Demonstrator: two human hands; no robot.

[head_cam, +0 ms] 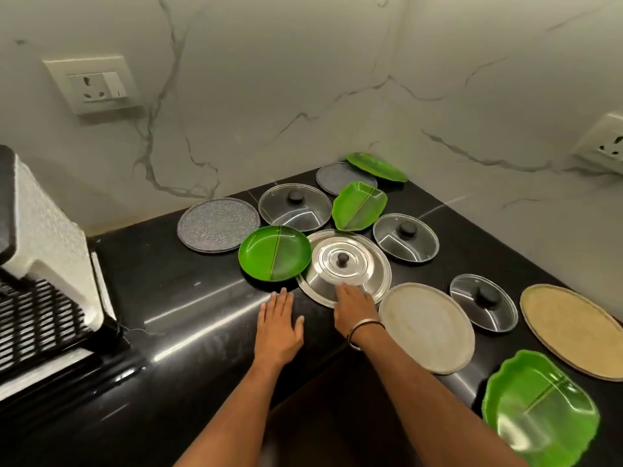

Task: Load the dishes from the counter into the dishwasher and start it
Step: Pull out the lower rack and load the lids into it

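Note:
Dishes lie spread over the black counter (pixel 188 315). A steel lid (pixel 344 264) with a dark knob sits in the middle, and my right hand (pixel 354 310) rests on its near rim; whether the fingers curl round the rim is hidden. My left hand (pixel 278 323) lies flat on the counter just left of the lid, fingers straight. A round green plate (pixel 274 252) touches the lid's left side. Behind stand a leaf-shaped green plate (pixel 359 205), a glass lid (pixel 295 207) and a speckled grey plate (pixel 218 225). The dishwasher is not in view.
To the right lie a pale round plate (pixel 426 326), two more glass lids (pixel 406 237) (pixel 483 302), a tan plate (pixel 573 330) and a scalloped green plate (pixel 539 409). A white appliance with a black grille (pixel 43 271) stands at the left. Marble walls close the corner.

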